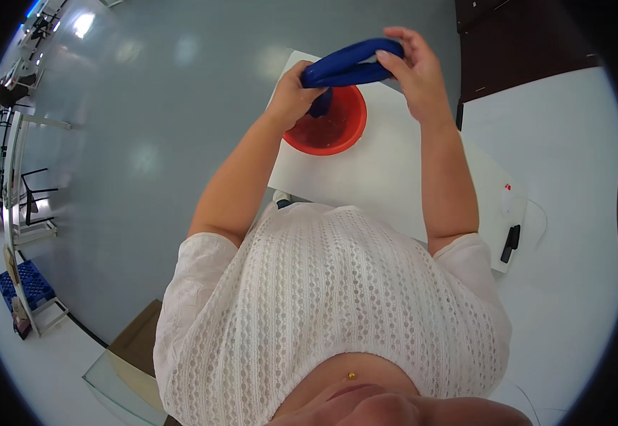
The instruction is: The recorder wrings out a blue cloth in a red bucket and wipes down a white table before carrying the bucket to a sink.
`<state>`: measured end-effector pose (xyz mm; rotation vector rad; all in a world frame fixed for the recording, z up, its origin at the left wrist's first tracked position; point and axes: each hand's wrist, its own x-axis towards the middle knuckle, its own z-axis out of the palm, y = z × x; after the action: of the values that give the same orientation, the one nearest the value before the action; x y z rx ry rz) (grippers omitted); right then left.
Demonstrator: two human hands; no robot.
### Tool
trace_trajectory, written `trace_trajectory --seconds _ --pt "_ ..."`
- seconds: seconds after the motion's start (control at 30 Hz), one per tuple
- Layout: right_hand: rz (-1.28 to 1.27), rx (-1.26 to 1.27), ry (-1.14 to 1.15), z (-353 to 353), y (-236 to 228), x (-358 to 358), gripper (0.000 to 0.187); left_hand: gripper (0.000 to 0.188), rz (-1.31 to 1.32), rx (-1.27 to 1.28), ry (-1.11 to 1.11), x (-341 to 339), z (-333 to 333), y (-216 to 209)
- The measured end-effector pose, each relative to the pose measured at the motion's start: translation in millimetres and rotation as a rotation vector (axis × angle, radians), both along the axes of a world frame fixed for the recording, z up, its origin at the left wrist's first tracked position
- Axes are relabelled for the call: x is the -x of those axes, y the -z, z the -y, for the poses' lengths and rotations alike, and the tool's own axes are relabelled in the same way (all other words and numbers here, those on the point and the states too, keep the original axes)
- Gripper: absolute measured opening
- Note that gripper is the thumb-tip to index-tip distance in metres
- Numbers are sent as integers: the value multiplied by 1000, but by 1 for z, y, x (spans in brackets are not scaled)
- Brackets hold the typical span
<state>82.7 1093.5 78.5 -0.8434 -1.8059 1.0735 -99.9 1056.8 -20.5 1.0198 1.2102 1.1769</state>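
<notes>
Both of my hands hold a blue rubbery object (348, 64), folded and curved, above a red bowl (330, 124) with dark contents. My left hand (295, 89) grips its left end, where a blue part hangs down into the bowl. My right hand (412, 67) pinches its right end with fingers and thumb. The bowl stands on a white table (380, 177) in front of me.
A small white item (506, 202) with a thin cord and a black marker-like object (511, 243) lie at the table's right end. A dark cabinet (508, 42) stands at the upper right. Racks and a blue crate (28, 284) stand far left on the grey floor.
</notes>
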Motion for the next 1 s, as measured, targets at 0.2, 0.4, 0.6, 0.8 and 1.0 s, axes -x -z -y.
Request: trace_trajectory --seconds 0.2,0.4,0.6,0.8,1.0 --pt "-439 838 159 10 96 -9 34 47 283 -138 -106 -6 2 -16" --pt "-860 1323 -54 32 115 25 43 48 529 -53 -54 -8 13 -17" --pt "-981 1071 10 14 124 34 33 50 533 53 -73 3 28 2" --pt "-827 889 75 6 118 39 25 55 425 440 192 34 35 20" --pt "-430 578 -43 12 105 44 18 42 809 588 160 25 21 27"
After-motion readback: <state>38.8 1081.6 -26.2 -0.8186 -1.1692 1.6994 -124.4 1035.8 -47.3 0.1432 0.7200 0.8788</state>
